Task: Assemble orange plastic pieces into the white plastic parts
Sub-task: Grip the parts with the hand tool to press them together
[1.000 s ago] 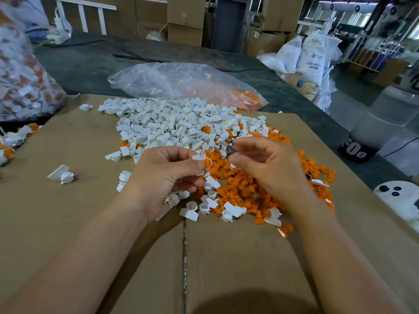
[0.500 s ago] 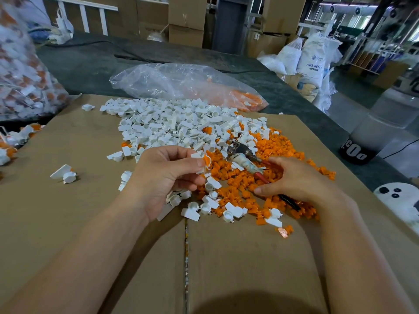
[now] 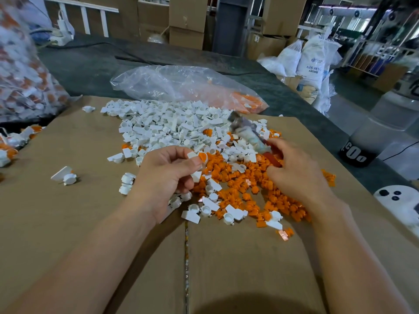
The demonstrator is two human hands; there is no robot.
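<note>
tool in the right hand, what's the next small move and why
Probably bring the tool over to the orange piece and press it home. The left hand pinches a white part with that piece sitting in its cup; the right hand grips the blurred tool by its red handle, apart from the part.

Two bare hands, the left hand (image 3: 165,180) and the right hand (image 3: 294,173); skin is bare from the fingers (image 3: 172,152) back over knuckles and wrists; behind the fingers, the left forearm (image 3: 95,252) and the right forearm (image 3: 353,257) are bare down to the frame's lower edge; the right hand's fingers are blurred; the left hand's knuckle creases show sharply.
</note>
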